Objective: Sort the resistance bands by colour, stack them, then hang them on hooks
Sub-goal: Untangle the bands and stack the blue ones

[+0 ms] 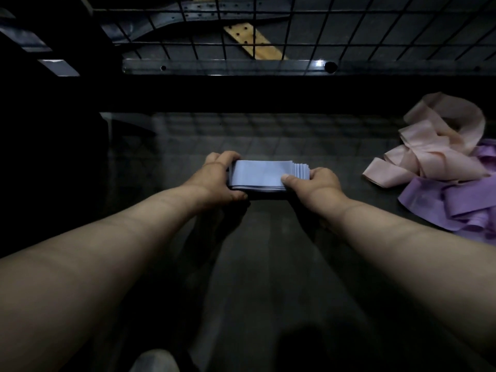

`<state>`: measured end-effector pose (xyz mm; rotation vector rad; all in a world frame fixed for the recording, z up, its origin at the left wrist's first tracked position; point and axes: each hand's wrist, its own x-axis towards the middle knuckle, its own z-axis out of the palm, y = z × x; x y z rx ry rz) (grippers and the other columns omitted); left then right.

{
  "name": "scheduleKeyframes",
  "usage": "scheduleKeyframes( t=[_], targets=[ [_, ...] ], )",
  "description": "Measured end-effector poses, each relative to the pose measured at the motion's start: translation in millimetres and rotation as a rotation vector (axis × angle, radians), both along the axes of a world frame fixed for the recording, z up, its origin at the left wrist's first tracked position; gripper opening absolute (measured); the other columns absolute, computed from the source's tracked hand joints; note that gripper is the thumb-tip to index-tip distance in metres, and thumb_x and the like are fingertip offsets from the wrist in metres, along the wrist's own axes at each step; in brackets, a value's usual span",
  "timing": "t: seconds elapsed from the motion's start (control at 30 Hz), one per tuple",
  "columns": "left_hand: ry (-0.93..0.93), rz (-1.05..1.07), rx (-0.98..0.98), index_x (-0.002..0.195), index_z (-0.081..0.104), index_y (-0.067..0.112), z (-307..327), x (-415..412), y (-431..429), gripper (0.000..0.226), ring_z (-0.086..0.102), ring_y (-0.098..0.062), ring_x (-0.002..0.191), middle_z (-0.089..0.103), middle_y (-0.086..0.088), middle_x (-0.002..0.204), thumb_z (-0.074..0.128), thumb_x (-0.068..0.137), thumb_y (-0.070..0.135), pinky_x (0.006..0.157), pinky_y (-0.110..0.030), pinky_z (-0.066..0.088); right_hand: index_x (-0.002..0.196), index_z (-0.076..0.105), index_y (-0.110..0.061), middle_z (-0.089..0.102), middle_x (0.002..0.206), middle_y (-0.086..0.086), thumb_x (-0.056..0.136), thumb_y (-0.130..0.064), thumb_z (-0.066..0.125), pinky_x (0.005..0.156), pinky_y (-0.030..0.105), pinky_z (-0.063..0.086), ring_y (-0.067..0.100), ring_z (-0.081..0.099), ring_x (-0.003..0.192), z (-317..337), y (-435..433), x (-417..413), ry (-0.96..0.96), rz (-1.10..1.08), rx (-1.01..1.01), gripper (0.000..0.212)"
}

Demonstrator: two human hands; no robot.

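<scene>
both hands, left hand and right hand, grip the blue stack; square its fanned right edge before lifting off the counter.

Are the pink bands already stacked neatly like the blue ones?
No, the pink bands lie in a loose tangle beside the purple bands, while both hands hold the blue stack.

Table: dark, faintly glossy top, from 6 o'clock to the centre.
Wire grid: black mesh panel at 12 o'clock.
Metal bar: grey holed rail just under the grid.
Wooden strip: pale, perforated, behind the mesh.
Light: dim, with one glint on the bar at 1 o'clock.
</scene>
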<state>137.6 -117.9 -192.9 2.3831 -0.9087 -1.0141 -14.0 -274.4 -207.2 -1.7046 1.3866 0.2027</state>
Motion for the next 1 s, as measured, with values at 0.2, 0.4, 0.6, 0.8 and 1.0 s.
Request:
scheduleKeyframes(
  t=[0.2,0.4,0.6,0.8,1.0],
  targets=[
    [0.267,-0.018,-0.014,0.121,0.049,0.033,9.6,10.2,0.6,0.063,0.066,-0.014,0.086,0.057,-0.001,0.113,0.086,0.072,0.018,0.07,-0.03,0.06,0.117,0.065,-0.007,0.066,0.113,0.013,0.079,-0.053,0.071,0.083,0.032,0.052,0.03,0.065,0.101,-3.8,-5.9,0.5,0.04,0.083,-0.026,0.06],
    [0.294,-0.055,0.01,0.101,0.051,0.026,12.4,18.0,-8.9,0.018,0.059,-0.014,0.064,0.062,-0.001,0.083,0.066,0.092,0.021,0.067,-0.039,0.057,0.131,0.052,-0.006,0.052,0.133,0.016,0.086,-0.049,0.068,0.101,0.037,0.045,0.033,0.055,0.118,-0.1,-1.4,-5.4,0.005,0.157,-0.055,0.064],
    [-0.051,-0.521,0.034,0.113,0.054,0.027,13.8,21.1,3.2,0.033,0.055,-0.015,0.085,0.045,0.002,0.111,0.071,0.085,0.035,0.082,-0.025,0.045,0.131,0.043,-0.009,0.039,0.135,0.01,0.088,-0.041,0.069,0.108,0.031,0.032,0.028,0.041,0.128,-1.0,13.8,-23.6,-0.121,0.236,-0.133,0.06],
    [-0.211,-0.583,-0.001,0.113,0.042,0.042,11.9,0.1,26.6,0.034,0.059,-0.024,0.087,0.038,0.007,0.124,0.061,0.086,0.051,0.076,-0.04,0.052,0.122,0.051,-0.011,0.048,0.126,0.005,0.082,-0.031,0.077,0.108,0.04,0.038,0.024,0.047,0.122,-12.4,12.5,-51.1,-0.301,0.394,-0.269,0.052],
    [-0.4,-0.646,0.066,0.124,0.04,0.044,12.5,-9.8,29.1,0.039,0.055,-0.023,0.093,0.038,0.005,0.129,0.056,0.089,0.046,0.072,-0.034,0.048,0.106,0.055,-0.016,0.047,0.137,0.006,0.071,-0.029,0.083,0.108,0.049,0.037,0.024,0.045,0.129,-18.0,4.5,-62.6,-0.399,0.523,-0.4,0.046]
  ],
)
